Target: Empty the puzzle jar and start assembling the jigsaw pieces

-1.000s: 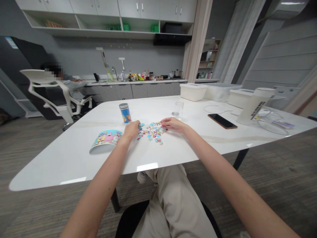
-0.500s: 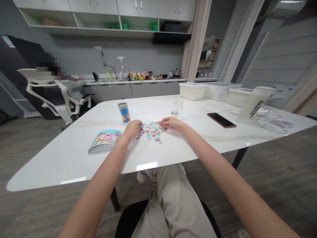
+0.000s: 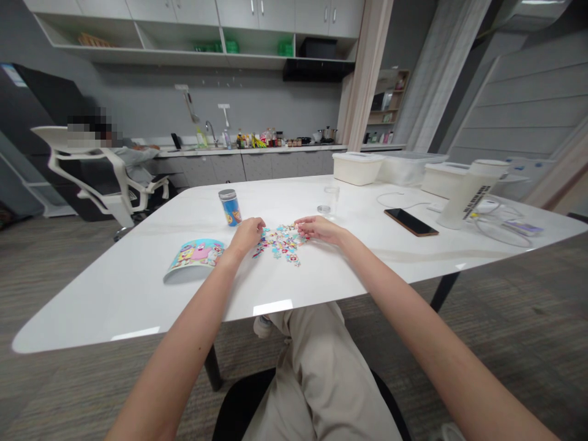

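Observation:
A loose pile of small, colourful jigsaw puzzle pieces (image 3: 279, 243) lies spread on the white table. My left hand (image 3: 248, 235) is at the pile's left edge, its fingers curled inward and closed together; what they hold, if anything, is hidden. At the right edge is my right hand (image 3: 322, 229), with bent fingers closed at the tips over a puzzle piece. A curved cartoon picture sheet (image 3: 195, 256) lies to the left, partly behind my left forearm. Beyond my left hand stands a blue cartoon-printed jar (image 3: 230, 208) with a metallic lid.
Past my right hand are a clear jar (image 3: 331, 199) and a round lid (image 3: 323, 209). A phone (image 3: 410, 222), a white tumbler (image 3: 475, 195) and cables lie to the right. White bins (image 3: 357, 168) line the back. A person (image 3: 133, 160) sits at far left.
My left hand has lifted and turned slightly at the pile's edge. My right fingers have shifted a little over the pieces. The other things on the table have stayed put.

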